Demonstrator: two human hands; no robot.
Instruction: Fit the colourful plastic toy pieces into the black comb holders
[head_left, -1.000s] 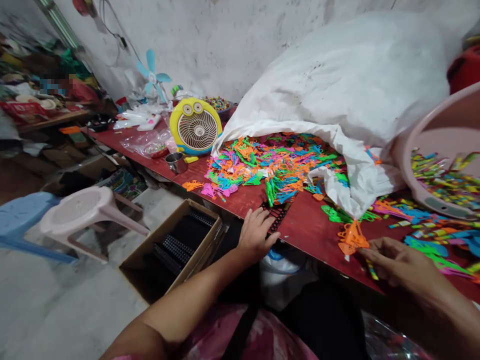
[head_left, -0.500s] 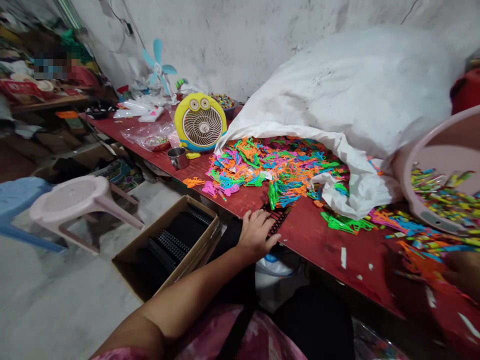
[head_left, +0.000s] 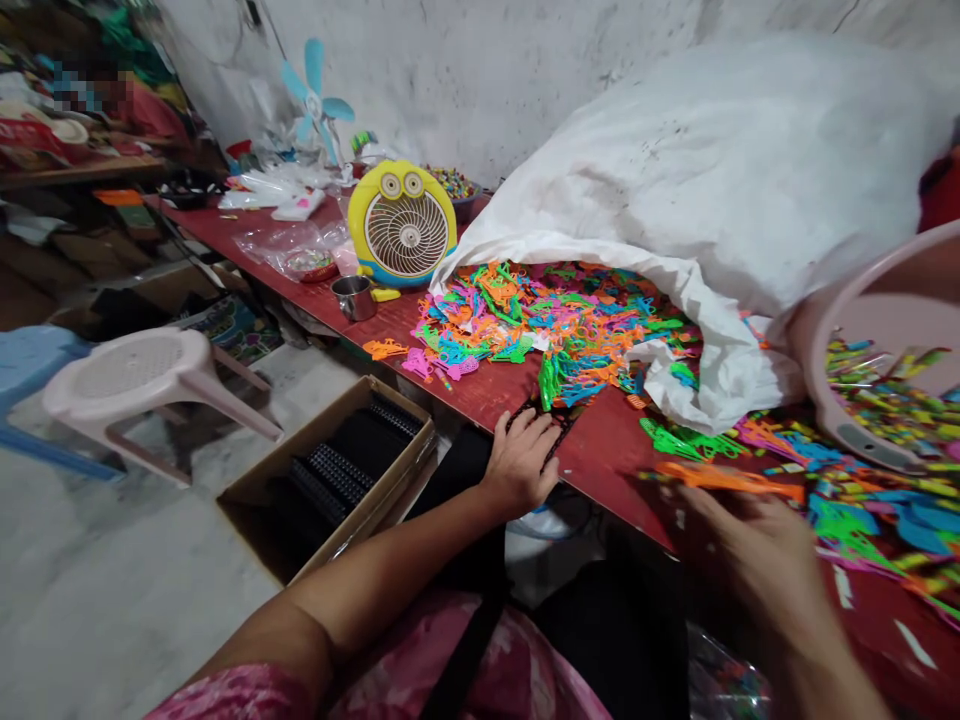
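My left hand (head_left: 521,460) rests at the table's front edge, its fingers bent over a black lattice piece (head_left: 568,420), which it mostly covers. Over the table to the right, my right hand (head_left: 757,550) is blurred and holds a long orange plastic piece (head_left: 739,480) between thumb and fingers. Just beyond my left hand, a heap of thin coloured plastic pieces (head_left: 592,345) spills from a large white sack (head_left: 697,170). More loose pieces, among them a green one (head_left: 686,440), lie beyond my right hand.
A pink tub (head_left: 840,390) holding small multicoloured sticks lies tipped at right. A yellow fan (head_left: 409,230) and metal cup (head_left: 352,297) stand on the red table (head_left: 472,392). Below left are a carton (head_left: 259,530) of black parts and a stool (head_left: 142,365). Another person sits far left.
My right hand has come left from the right edge of view, carrying the orange plastic piece over the table. My left hand stays on the black lattice piece. The view has shifted slightly.
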